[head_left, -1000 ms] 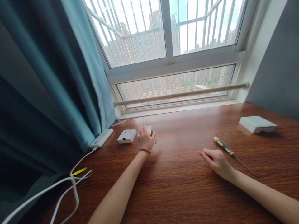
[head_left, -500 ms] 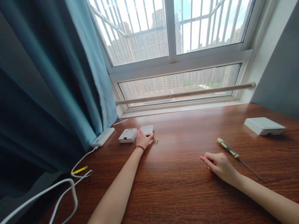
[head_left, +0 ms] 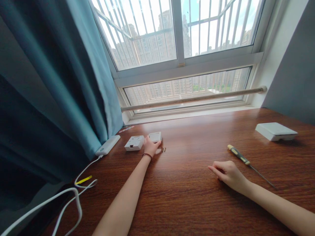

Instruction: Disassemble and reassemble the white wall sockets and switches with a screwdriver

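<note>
My left hand (head_left: 150,146) reaches across the tabletop and is closed on a small white square plate (head_left: 155,137), gripping its near edge with thumb and fingers. Part of the plate is hidden behind the fingers. Just left of it sits a white box (head_left: 134,143) with a dark opening in its front. Two small screws (head_left: 163,150) lie close to the left thumb. My right hand (head_left: 227,173) rests on the table with its fingers curled together and no object showing in them. Beyond it lies a screwdriver (head_left: 240,155) with a yellow and grey handle.
At the far right is a larger white box (head_left: 276,131). A white power bank (head_left: 108,145) with a white cable (head_left: 85,168) lies at the left, near a yellow strip (head_left: 84,180). Blue curtains (head_left: 81,75) hang along the left side, and a barred window stands behind the table (head_left: 187,196).
The view has shifted very slightly. The white plate looks a little more tilted in my left hand, showing its inner outline more clearly. My right hand stays on the table.
</note>
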### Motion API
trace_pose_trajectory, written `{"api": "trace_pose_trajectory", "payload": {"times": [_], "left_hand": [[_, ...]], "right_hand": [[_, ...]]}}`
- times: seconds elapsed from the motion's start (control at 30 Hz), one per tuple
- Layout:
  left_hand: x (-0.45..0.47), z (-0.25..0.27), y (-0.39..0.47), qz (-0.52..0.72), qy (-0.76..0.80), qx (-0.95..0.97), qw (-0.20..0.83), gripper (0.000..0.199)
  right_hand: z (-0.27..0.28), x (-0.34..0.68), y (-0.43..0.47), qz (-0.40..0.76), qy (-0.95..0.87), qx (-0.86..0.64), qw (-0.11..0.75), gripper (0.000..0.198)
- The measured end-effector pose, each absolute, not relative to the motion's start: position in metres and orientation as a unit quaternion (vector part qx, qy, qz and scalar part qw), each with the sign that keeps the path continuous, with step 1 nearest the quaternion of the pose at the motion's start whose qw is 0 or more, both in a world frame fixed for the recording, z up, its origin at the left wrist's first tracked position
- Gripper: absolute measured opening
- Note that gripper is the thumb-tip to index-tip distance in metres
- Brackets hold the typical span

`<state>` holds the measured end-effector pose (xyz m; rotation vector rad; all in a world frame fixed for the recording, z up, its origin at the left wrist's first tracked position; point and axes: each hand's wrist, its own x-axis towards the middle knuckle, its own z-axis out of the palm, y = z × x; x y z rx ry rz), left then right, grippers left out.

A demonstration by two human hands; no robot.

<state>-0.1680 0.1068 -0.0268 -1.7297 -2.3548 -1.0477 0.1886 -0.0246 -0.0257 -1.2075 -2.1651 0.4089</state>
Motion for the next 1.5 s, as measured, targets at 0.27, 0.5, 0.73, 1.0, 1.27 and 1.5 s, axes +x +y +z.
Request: {"api": "trace_pose_trajectory", "payload": {"times": [0.27,0.5,0.73,1.0,1.27,1.5], "left_hand": [[-0.156,-0.033,0.116,-0.306,-0.777,-0.546,0.072,0.084],[-0.147,-0.033,0.111,-0.284,-0.795,-0.526,0.098,0.081],[-0.14,-0.031,0.108,-0.275,-0.807,-0.513,0.101,0.082],[-0.14,-0.031,0.108,-0.277,-0.814,-0.503,0.082,0.076],[-0.139,-0.032,0.107,-0.295,-0.814,-0.497,0.059,0.083],[-0.144,-0.033,0.109,-0.32,-0.79,-0.521,0.036,0.082]], "right_hand": [[-0.024,0.188,-0.025,0.156,-0.819,-0.456,0.311,0.041],[-0.025,0.188,-0.024,0.162,-0.819,-0.458,0.306,0.041],[-0.024,0.187,-0.024,0.158,-0.819,-0.455,0.313,0.041],[-0.027,0.188,-0.023,0.145,-0.822,-0.448,0.319,0.041],[-0.025,0.187,-0.025,0.158,-0.819,-0.456,0.311,0.042],[-0.025,0.188,-0.024,0.159,-0.82,-0.457,0.306,0.042]]}}
